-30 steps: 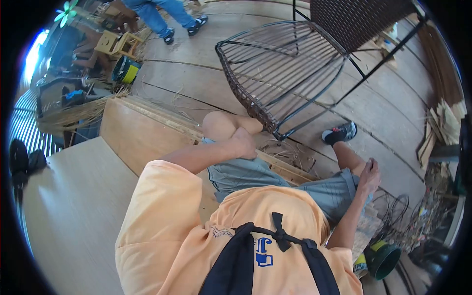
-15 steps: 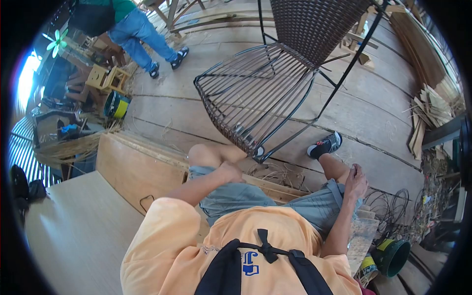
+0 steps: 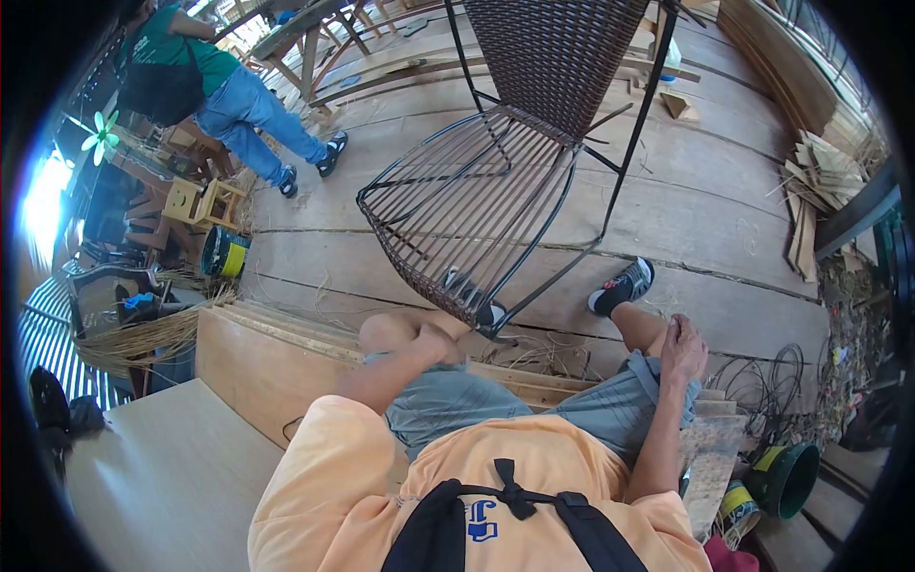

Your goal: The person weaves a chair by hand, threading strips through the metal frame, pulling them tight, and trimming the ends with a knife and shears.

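Observation:
My left hand rests on my left knee, its fingers tucked out of sight on the far side. On my right leg, by the rolled hem of the shorts, lies my right hand. Its fingers are loosely bent and somewhat apart, with nothing seen in them. A chair stands in front of me, touched by neither hand. It has a black metal frame, a woven brown back and a seat of spaced brown strands. The front edge of the seat hides part of my left shoe.
A person in jeans stands at the far left near stools and a dark bucket. Wooden boards and a pale panel are at my left. Cables and another bucket lie at right, below wood scraps.
The view has tilted slightly, so the chair appears farther left and more of the standing person shows. Both my hands stay on my legs.

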Demonstrator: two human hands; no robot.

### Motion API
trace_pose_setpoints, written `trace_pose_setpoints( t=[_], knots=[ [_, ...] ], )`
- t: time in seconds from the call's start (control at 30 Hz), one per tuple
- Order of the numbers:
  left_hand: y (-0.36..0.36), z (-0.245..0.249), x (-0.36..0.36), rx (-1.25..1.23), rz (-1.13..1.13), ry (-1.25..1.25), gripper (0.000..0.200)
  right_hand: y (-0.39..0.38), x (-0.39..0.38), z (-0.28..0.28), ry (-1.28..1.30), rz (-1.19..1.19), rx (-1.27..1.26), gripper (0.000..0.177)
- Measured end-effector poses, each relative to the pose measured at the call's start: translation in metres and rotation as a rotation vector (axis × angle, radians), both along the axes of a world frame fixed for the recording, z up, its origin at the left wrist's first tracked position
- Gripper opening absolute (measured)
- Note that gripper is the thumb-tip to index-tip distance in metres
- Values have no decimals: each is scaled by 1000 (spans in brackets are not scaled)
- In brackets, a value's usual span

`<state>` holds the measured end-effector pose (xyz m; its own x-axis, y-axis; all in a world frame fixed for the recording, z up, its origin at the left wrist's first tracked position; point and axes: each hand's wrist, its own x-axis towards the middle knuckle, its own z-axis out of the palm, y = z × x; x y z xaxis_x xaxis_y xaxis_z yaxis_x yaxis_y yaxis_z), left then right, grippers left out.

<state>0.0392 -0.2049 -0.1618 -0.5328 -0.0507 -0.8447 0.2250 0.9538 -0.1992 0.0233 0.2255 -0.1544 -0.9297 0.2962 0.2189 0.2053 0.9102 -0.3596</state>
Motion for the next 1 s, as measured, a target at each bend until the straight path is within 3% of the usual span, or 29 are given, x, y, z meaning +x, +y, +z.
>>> trace_pose_setpoints(
  t=[0.07,0.17,0.27,0.43,0.5,0.7,0.8,0.9,1.0],
  knots=[
    [12,-2,17,35,98,-125,63,1,0,1,-27,-7,-10,20],
    [53,42,24,92,122,-140,62,-5,-3,12,-72,-15,-43,21],
    [74,28,31,54,11,-174,61,-4,-2,10,-67,-4,-69,21],
    [10,-9,5,-21,-56,-17,59,2,-2,4,-44,7,-111,21],
    [15,-4,11,-77,-65,-57,58,4,-2,2,-37,13,-112,22],
    [66,47,25,71,35,-130,65,-2,-6,8,-80,-18,-57,21],
    [66,28,17,66,7,-109,66,-3,-7,5,-36,-27,-54,21],
    [9,-21,-2,63,-38,131,66,1,-5,-1,-14,-7,-53,20],
    [13,-5,4,-98,-105,-39,66,1,-1,8,-21,-15,-79,20]
  ],
)
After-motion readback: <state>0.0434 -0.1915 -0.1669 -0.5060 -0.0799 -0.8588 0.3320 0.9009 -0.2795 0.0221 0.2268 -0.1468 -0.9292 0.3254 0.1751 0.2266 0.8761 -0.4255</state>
